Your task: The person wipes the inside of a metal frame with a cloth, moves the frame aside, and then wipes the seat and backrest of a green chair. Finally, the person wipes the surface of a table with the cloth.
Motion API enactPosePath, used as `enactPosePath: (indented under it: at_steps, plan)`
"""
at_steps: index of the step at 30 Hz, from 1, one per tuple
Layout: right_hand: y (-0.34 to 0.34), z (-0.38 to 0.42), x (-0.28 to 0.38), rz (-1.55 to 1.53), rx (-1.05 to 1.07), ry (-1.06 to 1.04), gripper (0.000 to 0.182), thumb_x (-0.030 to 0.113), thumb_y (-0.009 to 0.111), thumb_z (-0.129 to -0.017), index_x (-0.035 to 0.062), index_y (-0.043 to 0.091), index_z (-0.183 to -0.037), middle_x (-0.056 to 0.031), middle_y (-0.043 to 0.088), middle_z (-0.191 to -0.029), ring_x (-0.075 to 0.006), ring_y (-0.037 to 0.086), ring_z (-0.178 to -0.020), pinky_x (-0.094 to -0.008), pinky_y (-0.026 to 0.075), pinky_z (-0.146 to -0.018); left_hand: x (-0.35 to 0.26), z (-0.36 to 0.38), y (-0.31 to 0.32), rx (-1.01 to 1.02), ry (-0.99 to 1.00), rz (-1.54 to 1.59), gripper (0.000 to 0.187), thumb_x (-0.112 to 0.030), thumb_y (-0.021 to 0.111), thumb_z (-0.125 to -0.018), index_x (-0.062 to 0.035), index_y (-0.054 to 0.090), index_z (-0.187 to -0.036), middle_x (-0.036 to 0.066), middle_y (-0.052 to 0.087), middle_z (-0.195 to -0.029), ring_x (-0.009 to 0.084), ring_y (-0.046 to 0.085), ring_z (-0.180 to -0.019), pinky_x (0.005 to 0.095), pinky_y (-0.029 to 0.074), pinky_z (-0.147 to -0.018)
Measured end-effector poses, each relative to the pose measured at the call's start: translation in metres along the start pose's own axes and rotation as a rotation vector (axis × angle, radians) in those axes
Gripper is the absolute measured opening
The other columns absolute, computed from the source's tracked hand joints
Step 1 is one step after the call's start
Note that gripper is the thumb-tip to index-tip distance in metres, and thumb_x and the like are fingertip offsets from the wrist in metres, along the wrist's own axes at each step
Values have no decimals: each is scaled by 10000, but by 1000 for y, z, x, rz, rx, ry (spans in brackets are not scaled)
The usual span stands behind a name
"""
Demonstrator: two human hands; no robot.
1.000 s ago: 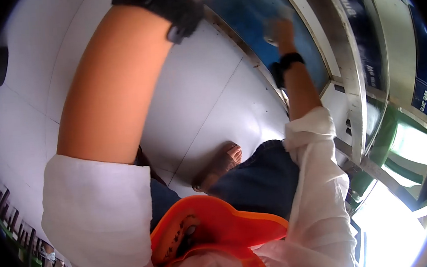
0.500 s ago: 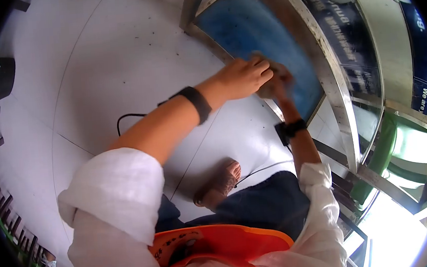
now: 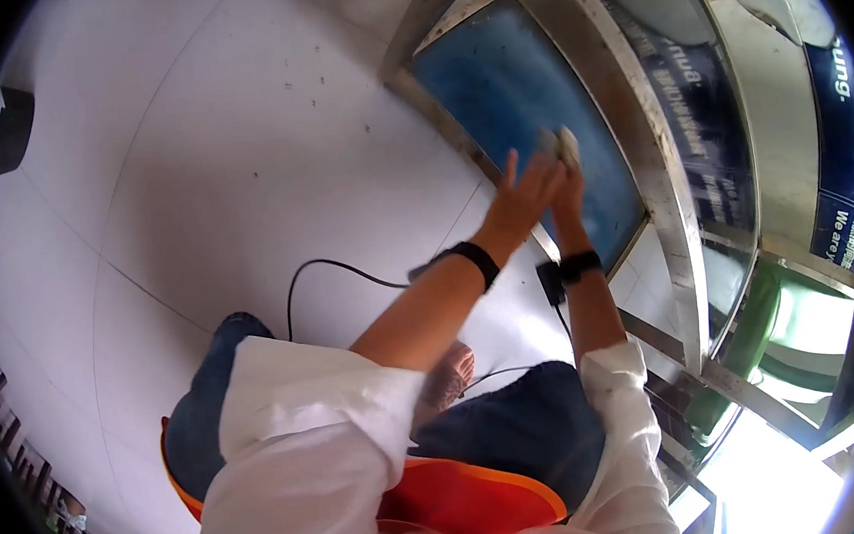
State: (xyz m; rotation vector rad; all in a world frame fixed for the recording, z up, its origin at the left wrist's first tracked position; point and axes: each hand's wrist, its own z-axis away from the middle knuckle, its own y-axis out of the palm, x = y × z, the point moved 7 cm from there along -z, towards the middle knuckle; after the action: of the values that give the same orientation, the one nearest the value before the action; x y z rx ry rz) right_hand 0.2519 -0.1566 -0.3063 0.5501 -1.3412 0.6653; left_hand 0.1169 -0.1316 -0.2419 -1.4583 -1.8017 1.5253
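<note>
My right hand (image 3: 568,196) is closed around a crumpled grey-beige cloth (image 3: 568,145), which sticks out past its fingers. Right beside it, my left hand (image 3: 527,199) has its thumb raised apart and its fingers stretched toward the cloth, with the fingertips blurred and overlapping it in this view. Both hands are over a blue panel (image 3: 492,71) set low in a metal frame (image 3: 658,148). Each wrist wears a black band, and the right one carries a small black box (image 3: 551,283).
Dark signs with white lettering (image 3: 840,164) stand behind glass at the right, above a green chair (image 3: 754,342). A black cable (image 3: 331,262) curves over the pale tiled floor (image 3: 210,184). A dark bin (image 3: 10,129) stands at the far left. My bent knees and foot are below.
My left hand has turned from a closed grip to stretched fingers with the thumb raised. The cloth now points upward from my right hand. The view has shifted, and my left knee shows.
</note>
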Motion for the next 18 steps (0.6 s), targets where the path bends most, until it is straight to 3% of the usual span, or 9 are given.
enactPosePath:
  at_steps: [1, 3, 4, 6, 8, 10, 14, 16, 18]
  plan:
    - [56, -2, 21, -295, 50, 109, 259, 179, 482, -892, 3, 558, -1066, -103, 643, -918, -185, 602, -789, -311, 494, -697, 21, 1, -4, -70, -103, -90, 671, -221, 570, -763, -56, 294, -1352, 94, 344, -1366, 267, 290, -1292, 567, 236, -1011]
    - [111, -17, 28, 544, 234, -145, 314, 204, 503, -882, 6, 529, -1123, -116, 642, -908, -176, 594, -792, -308, 481, -712, 74, 2, -20, 53, -224, -110, 729, -271, 602, -754, -39, 266, -1358, 109, 333, -1371, 271, 275, -1299, 581, 216, -1016]
    - [136, -17, 28, 600, 261, -154, 344, 235, 510, -870, 28, 521, -1145, -127, 643, -922, -210, 607, -830, -329, 477, -730, 95, 5, -33, 64, -257, -51, 730, -260, 614, -764, -31, 259, -1359, 129, 333, -1367, 264, 267, -1305, 560, 194, -1033]
    - [170, -11, 39, 653, 298, -164, 375, 265, 517, -858, 51, 513, -1167, -138, 645, -936, -244, 619, -868, -351, 472, -748, 124, 8, -60, -8, -317, -303, 718, -307, 612, -772, -18, 287, -1343, 164, 396, -1301, 265, 310, -1276, 480, 202, -1059]
    - [187, -9, 50, 950, 319, -95, 429, 311, 552, -813, 119, 509, -1194, -152, 637, -973, -329, 596, -939, -388, 460, -768, 133, 16, -57, 35, -286, -86, 770, -350, 661, -732, -3, 311, -1323, 163, 423, -1268, 268, 338, -1249, 457, 198, -1064]
    - [182, 1, 61, 1025, 341, -57, 440, 326, 550, -800, 176, 504, -1211, -139, 626, -1016, -355, 569, -967, -399, 456, -777, 124, 16, -54, 54, -256, -58, 770, -365, 678, -711, 4, 342, -1298, 157, 442, -1239, 271, 360, -1222, 450, 205, -1061]
    - [116, 26, 42, 1304, 281, 57, 448, 351, 460, -845, 233, 454, -1277, -135, 621, -1031, -305, 580, -981, -397, 457, -797, 75, 16, -44, 98, -78, 29, 752, -411, 704, -668, 18, 428, -1220, 139, 484, -1163, 273, 413, -1150, 431, 229, -1048]
    - [81, 54, 51, 1363, 224, 229, 458, 344, 456, -852, 247, 430, -1299, -141, 618, -1041, -320, 578, -980, -398, 458, -796, 40, 19, -33, 209, 19, -11, 740, -439, 685, -671, 16, 447, -1203, 135, 486, -1154, 280, 418, -1139, 423, 238, -1040]
    - [50, 80, 52, 1368, 190, 242, 456, 332, 466, -857, 237, 429, -1302, -148, 614, -1050, -330, 573, -987, -389, 460, -801, 6, 28, -16, 242, 2, -20, 724, -463, 635, -685, 2, 444, -1206, 158, 446, -1226, 286, 337, -1220, 441, 250, -1022]
